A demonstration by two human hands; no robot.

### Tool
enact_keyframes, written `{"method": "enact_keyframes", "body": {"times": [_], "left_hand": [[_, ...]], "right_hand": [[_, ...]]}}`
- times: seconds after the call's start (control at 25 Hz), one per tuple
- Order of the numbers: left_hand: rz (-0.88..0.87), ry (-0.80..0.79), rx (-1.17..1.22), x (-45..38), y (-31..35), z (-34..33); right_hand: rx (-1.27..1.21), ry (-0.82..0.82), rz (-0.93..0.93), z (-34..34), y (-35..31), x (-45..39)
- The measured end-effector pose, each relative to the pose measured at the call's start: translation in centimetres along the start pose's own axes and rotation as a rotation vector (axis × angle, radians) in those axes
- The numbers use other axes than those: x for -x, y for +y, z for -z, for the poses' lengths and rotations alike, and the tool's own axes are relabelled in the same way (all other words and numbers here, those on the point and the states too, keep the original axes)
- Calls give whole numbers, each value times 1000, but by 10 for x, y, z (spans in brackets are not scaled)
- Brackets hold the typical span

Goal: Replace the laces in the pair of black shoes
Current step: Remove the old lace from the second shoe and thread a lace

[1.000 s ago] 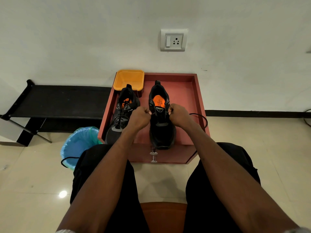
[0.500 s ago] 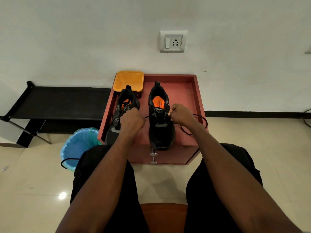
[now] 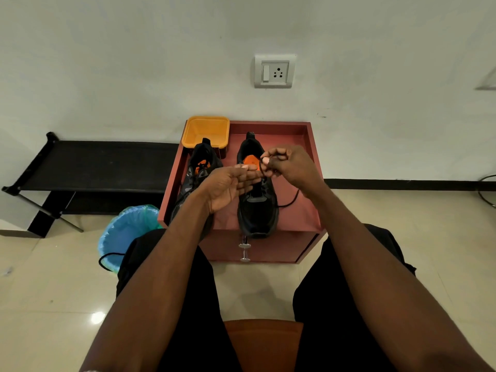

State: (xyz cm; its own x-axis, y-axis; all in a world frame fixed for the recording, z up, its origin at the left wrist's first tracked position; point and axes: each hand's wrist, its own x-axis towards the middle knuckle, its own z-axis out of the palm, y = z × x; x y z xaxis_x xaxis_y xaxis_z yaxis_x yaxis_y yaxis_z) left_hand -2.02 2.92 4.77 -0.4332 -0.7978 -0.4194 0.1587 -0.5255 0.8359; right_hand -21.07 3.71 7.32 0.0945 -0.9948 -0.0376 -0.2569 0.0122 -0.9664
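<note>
Lace on right-hand shoe: loop held above the tongue

Lace is black and runs from the right hand down the outer side of the right-hand shoe, trailing as a slack curve onto the red cabinet top. I take that shoe as my landmark. It sits toe toward me, heel toward the wall, so its long axis points straight away from me.

Right hand: fingers curled, pinching a small loop of lace just above the orange insole, over the shoe's opening. Left hand: palm up, fingers straight and close together, reaching in from the landmark's left side, tips almost at the pinched loop. I cannot tell whether they touch the lace.

The second shoe stands just left of the landmark, parallel to it and partly behind the left wrist. An orange tray sits behind that shoe, against the wall. A blue-lined bin is on the floor, further left and below.

Judgement: this looks like knot-tying at the top eyelets. The free lace lies on the landmark's right side, so the right hand is nearer to it; the left must cross over the tongue to take the loop. Risk: the slack tail may slip off the cabinet edge.
</note>
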Motion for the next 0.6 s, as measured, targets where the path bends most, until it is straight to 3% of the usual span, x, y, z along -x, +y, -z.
{"method": "enact_keyframes", "body": {"times": [0.08, 0.16, 0.28, 0.44, 0.52, 0.6], "left_hand": [[-23, -150, 94, 5, 3, -4], [-69, -153, 118, 10, 8, -2], [-127, 102, 85, 10, 12, 8], [-72, 490, -29, 5, 14, 26], [-55, 606, -140, 2, 12, 29], [-60, 643, -270, 0, 10, 29]], "right_hand": [[142, 102, 72, -5, -2, 2], [122, 218, 10, -3, 0, -1], [-129, 456, -264, 10, 9, -8], [-519, 721, -628, 28, 25, -14], [-557, 748, -679, 27, 30, -18], [-363, 717, -688, 20, 27, -17]]}}
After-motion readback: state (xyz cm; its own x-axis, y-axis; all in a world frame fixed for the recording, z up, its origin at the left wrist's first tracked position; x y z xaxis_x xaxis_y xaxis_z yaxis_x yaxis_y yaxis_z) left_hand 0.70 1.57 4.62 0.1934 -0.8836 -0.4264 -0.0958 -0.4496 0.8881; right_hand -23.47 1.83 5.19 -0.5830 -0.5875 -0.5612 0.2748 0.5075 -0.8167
